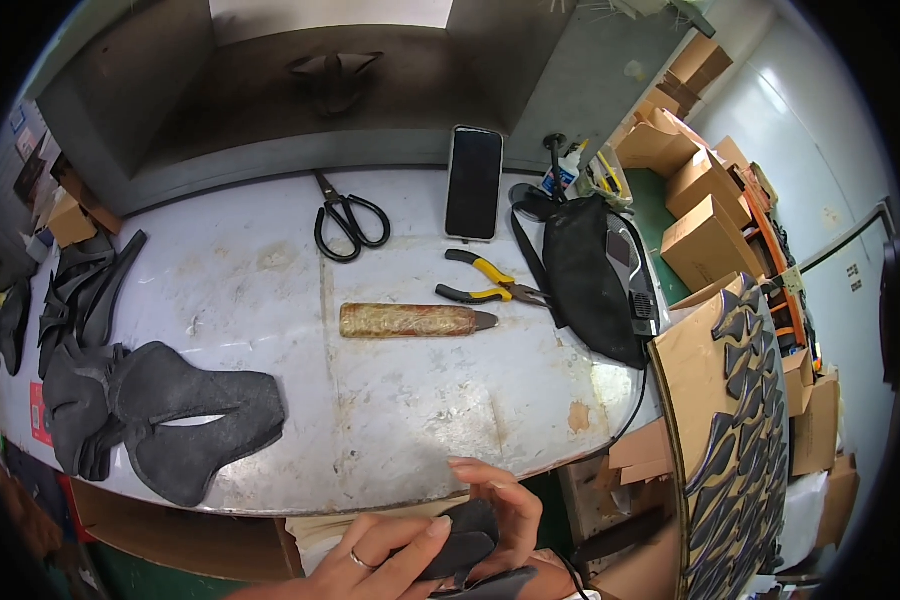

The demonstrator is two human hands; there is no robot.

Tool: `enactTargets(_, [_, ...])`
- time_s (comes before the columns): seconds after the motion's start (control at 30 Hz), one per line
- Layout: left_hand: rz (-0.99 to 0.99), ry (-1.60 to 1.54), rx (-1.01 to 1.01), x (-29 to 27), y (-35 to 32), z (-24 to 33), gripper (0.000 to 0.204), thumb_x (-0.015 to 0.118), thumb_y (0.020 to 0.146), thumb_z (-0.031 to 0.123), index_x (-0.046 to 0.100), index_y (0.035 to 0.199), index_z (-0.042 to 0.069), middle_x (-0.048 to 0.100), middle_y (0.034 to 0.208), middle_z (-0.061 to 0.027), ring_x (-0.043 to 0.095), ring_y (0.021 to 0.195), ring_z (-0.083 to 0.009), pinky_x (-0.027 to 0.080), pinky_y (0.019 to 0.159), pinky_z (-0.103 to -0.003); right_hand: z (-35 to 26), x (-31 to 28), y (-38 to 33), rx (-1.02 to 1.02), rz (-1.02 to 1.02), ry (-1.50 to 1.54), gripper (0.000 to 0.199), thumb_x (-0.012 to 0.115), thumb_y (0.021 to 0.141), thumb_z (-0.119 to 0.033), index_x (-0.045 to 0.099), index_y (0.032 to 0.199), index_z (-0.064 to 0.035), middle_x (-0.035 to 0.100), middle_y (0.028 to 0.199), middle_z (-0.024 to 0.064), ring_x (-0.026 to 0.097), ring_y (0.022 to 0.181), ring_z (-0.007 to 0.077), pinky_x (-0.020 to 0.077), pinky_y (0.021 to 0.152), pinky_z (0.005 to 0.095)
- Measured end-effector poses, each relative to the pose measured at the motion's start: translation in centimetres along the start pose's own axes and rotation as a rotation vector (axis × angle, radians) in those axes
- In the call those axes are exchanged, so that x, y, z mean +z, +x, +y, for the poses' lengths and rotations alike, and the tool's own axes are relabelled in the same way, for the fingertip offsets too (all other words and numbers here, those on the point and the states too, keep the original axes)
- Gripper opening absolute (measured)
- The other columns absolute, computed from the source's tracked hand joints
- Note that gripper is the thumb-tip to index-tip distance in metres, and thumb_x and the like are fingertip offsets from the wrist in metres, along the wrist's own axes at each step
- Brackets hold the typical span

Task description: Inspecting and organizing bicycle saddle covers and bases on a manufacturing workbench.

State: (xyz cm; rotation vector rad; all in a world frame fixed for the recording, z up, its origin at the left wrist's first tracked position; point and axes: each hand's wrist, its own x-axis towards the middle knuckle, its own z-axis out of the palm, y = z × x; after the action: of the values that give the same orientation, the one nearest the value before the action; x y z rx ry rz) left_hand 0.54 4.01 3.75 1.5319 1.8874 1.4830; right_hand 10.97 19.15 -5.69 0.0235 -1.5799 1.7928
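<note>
Just below the near table edge, a small black, curved, leather-like piece [467, 533] is between my two hands. My left hand [385, 552], with a ring on one finger, presses its thumb and fingers against the piece from the left. From the right, my right hand [516, 510] holds the piece with curled fingers, its fingertips rising beyond the far edge. More of the dark material [500, 585] hangs beneath, partly cut off by the frame. Nearest on the table lies a tape-wrapped knife [408, 320] with a short blade pointing right.
Black-handled scissors [350, 222], yellow-black pliers [488, 283], a phone [474, 185] and a black pouch [585, 270] lie on the white table [400, 420]. Black cut pieces [195, 410] are stacked left. A board of small dark pieces [735, 420] stands right, before cardboard boxes [710, 240].
</note>
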Motion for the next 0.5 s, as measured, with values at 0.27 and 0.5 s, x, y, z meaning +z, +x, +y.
enactTargets(0.27, [0.304, -0.061, -0.251, -0.1, -0.4, -0.8, 0.068, 0.073, 0.075, -0.004, 0.046, 0.138, -0.002, 0.058, 0.116, -0.0160, 0.058, 0.104, -0.0248, 0.047, 0.084, -0.032, -1.9, -1.5, -1.5, 0.169, 0.206, -0.041, 0.032, 0.048, 0.099, -0.031, 0.051, 0.092, 0.0002, 0.061, 0.083, 0.0168, 0.057, 0.076, 0.0243, 0.0475, 0.075, 0.0386])
enactTargets(0.5, [0.346, -0.061, -0.350, 0.3, -0.7, -3.8, 0.125, 0.085, 0.066, 0.033, -0.001, 0.148, -0.004, 0.008, 0.154, -0.0230, 0.011, 0.145, -0.0319, 0.011, 0.114, -0.048, -3.9, -0.1, -0.6, 0.096, 0.016, -0.366, 0.020, 0.064, 0.090, -0.019, 0.055, 0.087, -0.0020, 0.059, 0.090, 0.0135, 0.059, 0.077, 0.0281, 0.0498, 0.072, 0.0388])
